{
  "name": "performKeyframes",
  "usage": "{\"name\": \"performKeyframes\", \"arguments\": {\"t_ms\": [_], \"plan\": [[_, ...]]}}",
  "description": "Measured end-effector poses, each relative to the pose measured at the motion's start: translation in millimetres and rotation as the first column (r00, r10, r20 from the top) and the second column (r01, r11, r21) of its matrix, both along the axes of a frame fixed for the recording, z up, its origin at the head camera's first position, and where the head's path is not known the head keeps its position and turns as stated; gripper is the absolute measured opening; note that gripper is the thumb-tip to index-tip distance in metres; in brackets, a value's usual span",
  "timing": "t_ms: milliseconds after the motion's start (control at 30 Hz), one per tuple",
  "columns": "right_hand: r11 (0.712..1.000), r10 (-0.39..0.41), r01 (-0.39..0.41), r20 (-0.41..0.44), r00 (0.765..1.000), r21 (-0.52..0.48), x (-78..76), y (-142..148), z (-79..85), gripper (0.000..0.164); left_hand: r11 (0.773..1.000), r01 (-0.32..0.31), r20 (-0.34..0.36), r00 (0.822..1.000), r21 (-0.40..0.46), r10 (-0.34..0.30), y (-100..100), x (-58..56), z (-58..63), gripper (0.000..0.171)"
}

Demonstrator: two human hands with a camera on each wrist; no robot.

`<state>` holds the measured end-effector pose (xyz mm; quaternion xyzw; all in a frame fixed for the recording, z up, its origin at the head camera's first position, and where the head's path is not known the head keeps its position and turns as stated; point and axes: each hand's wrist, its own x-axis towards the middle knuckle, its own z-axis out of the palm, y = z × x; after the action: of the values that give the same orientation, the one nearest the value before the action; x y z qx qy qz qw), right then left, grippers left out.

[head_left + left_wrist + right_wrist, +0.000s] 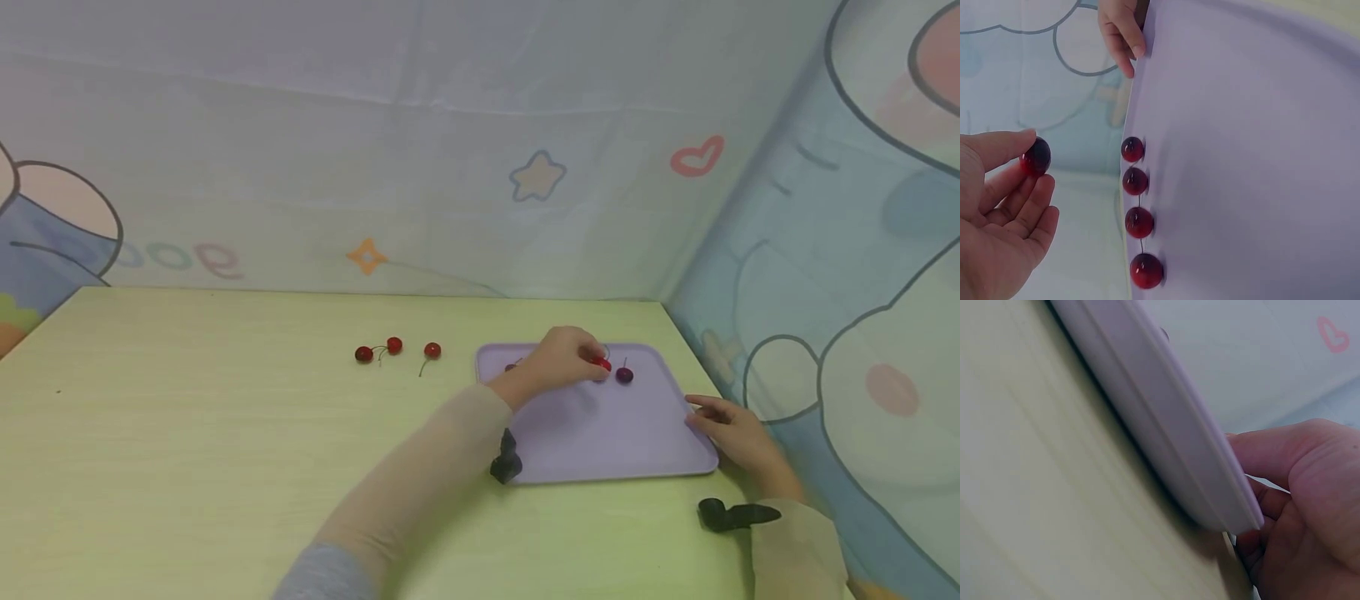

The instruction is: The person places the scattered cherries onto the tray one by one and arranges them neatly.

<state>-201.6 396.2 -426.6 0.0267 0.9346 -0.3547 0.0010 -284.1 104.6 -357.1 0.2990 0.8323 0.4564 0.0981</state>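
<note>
My left hand (558, 358) pinches a dark red cherry (1035, 157) between thumb and fingers, over the far side of a lilac tray (622, 450). In the left wrist view several cherries stand in a row along the tray's rim, the largest-looking being the nearest cherry (1146, 270). The head view shows a dark cherry (625, 376) just right of the left hand; the hand and forearm cover most of the others. At the tray's right edge, my right hand (738, 433) holds the rim, its thumb on the rim and its fingers along the outer side.
Left of the tray, on the pale wooden table (187, 433), lie a pair of stemmed cherries (394, 345) and a single cherry (432, 351). A printed cloth (300, 167) hangs behind the table and along its right side.
</note>
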Motion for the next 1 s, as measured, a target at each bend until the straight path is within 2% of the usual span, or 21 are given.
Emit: {"name": "performKeyframes", "arguments": {"t_ms": [400, 600, 800, 1000], "plan": [[1.000, -0.001, 0.001, 0.007, 1.000, 0.008, 1.3, 0, 2.1, 0.052, 0.992, -0.109, 0.072, 0.992, 0.065, 0.104, 32, 12.7, -11.2, 0.022], [1.000, -0.014, 0.014, 0.006, 1.000, 0.021, 0.5, 0, 2.9, 0.052, 0.989, -0.143, 0.034, 0.989, 0.021, 0.143, 48, 17.5, -15.5, 0.021], [0.999, -0.013, 0.013, 0.010, 1.000, 0.029, 1.5, 2, 3.7, 0.053, 0.984, -0.177, 0.033, 0.983, -0.026, 0.178, 64, 25.7, -18.9, 0.018], [1.000, 0.000, 0.000, 0.001, 1.000, 0.020, 2.4, 1, 3.0, 0.053, 0.980, -0.196, 0.018, 0.980, -0.033, 0.196, 73, 29.6, -28.4, 0.016]]}}
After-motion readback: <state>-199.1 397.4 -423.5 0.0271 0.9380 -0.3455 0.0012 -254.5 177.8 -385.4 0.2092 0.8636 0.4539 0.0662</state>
